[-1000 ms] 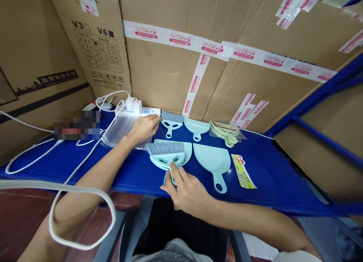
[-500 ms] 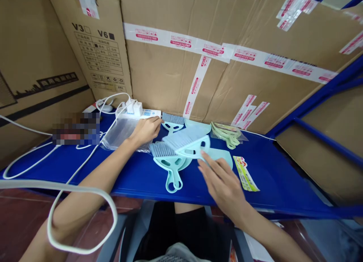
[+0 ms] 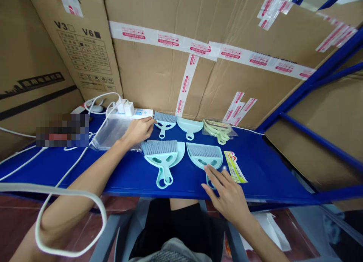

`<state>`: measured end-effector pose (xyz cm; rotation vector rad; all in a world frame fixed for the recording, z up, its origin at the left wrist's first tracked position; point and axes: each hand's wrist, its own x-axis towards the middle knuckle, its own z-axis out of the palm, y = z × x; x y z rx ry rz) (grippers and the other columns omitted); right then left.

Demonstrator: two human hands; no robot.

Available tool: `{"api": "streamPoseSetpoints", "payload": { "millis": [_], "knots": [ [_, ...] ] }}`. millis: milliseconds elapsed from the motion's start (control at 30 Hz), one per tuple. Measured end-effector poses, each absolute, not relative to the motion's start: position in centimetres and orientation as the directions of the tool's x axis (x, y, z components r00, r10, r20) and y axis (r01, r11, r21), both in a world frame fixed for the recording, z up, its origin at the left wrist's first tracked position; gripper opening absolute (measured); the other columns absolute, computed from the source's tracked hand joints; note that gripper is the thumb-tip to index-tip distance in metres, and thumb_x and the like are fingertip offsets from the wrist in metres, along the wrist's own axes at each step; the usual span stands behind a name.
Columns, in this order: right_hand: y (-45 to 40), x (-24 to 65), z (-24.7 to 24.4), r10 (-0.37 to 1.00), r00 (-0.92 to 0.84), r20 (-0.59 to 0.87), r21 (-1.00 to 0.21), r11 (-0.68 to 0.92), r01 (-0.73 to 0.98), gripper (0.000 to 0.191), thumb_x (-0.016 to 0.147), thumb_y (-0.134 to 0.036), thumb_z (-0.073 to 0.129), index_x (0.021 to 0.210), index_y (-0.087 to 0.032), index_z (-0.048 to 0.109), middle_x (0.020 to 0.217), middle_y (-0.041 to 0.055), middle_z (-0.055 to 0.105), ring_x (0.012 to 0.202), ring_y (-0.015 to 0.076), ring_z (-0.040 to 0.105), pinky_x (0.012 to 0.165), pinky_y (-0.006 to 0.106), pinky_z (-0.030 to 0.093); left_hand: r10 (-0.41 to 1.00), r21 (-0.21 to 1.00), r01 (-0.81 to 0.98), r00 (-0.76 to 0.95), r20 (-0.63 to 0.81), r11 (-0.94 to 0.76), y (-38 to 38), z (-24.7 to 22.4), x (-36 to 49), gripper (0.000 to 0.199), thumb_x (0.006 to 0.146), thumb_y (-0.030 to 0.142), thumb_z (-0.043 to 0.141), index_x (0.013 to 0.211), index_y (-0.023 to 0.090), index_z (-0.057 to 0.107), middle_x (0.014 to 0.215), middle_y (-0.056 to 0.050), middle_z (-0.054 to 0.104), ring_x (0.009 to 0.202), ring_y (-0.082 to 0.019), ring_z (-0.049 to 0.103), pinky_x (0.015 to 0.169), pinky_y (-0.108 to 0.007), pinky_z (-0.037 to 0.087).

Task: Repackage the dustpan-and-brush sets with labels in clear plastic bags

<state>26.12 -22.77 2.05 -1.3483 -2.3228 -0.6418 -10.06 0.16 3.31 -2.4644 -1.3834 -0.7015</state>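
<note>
Under the spread fingers of my right hand (image 3: 225, 194) is the handle of a light-blue hand brush (image 3: 204, 152), which lies in its dustpan (image 3: 195, 166). My right fingertips touch the handle area without wrapping round it. To its left lies another hand brush (image 3: 163, 156) on top of a dustpan (image 3: 180, 152), handles overlapping. My left hand (image 3: 139, 131) rests over a clear plastic bag (image 3: 109, 135), fingers bent together, tips at the left edge of a rear hand brush (image 3: 166, 122); whether they pinch anything is hidden. A separate dustpan (image 3: 189, 126) lies beside that brush.
Green brush-and-dustpan pieces in clear wrap (image 3: 217, 131) lie at the back right, and a printed card (image 3: 235, 167) at the right. A white power strip (image 3: 143, 113) with cables stands behind my left hand. Cardboard (image 3: 155, 73) walls the blue table (image 3: 272, 175).
The brush that my right hand held tilted above the table now lies flat in the right dustpan. My right fingers have loosened. My left hand stays beside the rear brush.
</note>
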Motion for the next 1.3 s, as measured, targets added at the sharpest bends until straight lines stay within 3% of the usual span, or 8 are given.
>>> {"api": "streamPoseSetpoints", "payload": {
  "millis": [67,133,267,400,600,967,1300],
  "knots": [
    [-22.8,26.3,2.2,0.735,-0.467,0.492,0.164,0.448,0.879,0.062,0.104,-0.042,0.067,0.159,-0.016,0.055,0.144,0.0165,0.071,0.106,0.0323,0.068,0.094,0.049,0.059,0.738,0.038,0.846,0.442,0.509,-0.532,0.2,3.3,-10.0,0.033,0.101,0.019,0.043,0.116,0.019,0.073,0.115,-0.009,0.079,0.102,-0.029,0.076,0.079,-0.039,0.053],
    [-22.8,26.6,2.2,0.761,-0.470,0.448,0.144,0.457,0.878,0.071,0.102,-0.045,0.068,0.164,-0.018,0.048,0.154,0.0171,0.064,0.119,0.0359,0.065,0.101,0.055,0.057,0.736,0.040,0.846,0.439,0.515,-0.532,0.2,3.2,-10.0,0.033,0.101,0.020,0.043,0.115,0.020,0.073,0.114,-0.009,0.079,0.100,-0.028,0.076,0.078,-0.037,0.053],
    [-22.1,27.8,1.8,0.781,-0.491,0.387,0.110,0.489,0.865,0.081,0.099,-0.024,0.061,0.173,-0.016,0.027,0.169,0.0168,0.046,0.158,0.0386,0.039,0.120,0.061,0.047,0.726,0.047,0.837,0.444,0.525,-0.546,0.3,3.0,-10.0,0.033,0.101,0.022,0.044,0.114,0.020,0.074,0.112,-0.008,0.079,0.091,-0.026,0.075,0.073,-0.036,0.052],
    [-20.9,29.1,0.9,0.746,-0.557,0.364,0.124,0.554,0.823,0.091,0.093,-0.006,0.057,0.174,-0.010,0.016,0.169,0.0211,0.045,0.159,0.0344,0.042,0.126,0.059,0.046,0.719,0.065,0.831,0.436,0.540,-0.553,0.2,3.0,-10.0,0.033,0.101,0.023,0.044,0.113,0.020,0.075,0.109,-0.008,0.079,0.087,-0.025,0.074,0.074,-0.036,0.052],
    [-20.1,30.0,-0.5,0.637,-0.616,0.463,0.194,0.605,0.772,0.094,0.084,0.011,0.045,0.173,-0.011,0.024,0.158,0.0208,0.060,0.149,0.0310,0.056,0.119,0.051,0.056,0.712,0.038,0.835,0.445,0.543,-0.550,0.2,2.8,-10.0,0.033,0.100,0.022,0.045,0.113,0.020,0.075,0.107,-0.007,0.079,0.085,-0.024,0.074,0.072,-0.035,0.050],
    [-19.9,30.0,-0.2,0.551,-0.689,0.471,0.354,0.597,0.720,0.070,0.091,0.010,0.045,0.160,-0.001,0.048,0.145,0.0237,0.069,0.138,0.0316,0.066,0.115,0.049,0.059,0.725,0.039,0.838,0.447,0.524,-0.545,-0.1,3.1,-9.7,0.032,0.100,0.022,0.046,0.112,0.021,0.075,0.109,-0.007,0.080,0.084,-0.024,0.074,0.070,-0.035,0.049],
    [-20.3,29.5,0.0,0.632,-0.640,0.437,0.347,0.538,0.768,0.066,0.092,0.011,0.046,0.155,-0.006,0.055,0.144,0.0238,0.070,0.134,0.0336,0.069,0.109,0.051,0.063,0.727,0.040,0.840,0.443,0.524,-0.541,-0.1,3.1,-9.8,0.034,0.099,0.021,0.045,0.113,0.020,0.076,0.108,-0.008,0.079,0.086,-0.025,0.074,0.071,-0.035,0.050]
  ]
}}
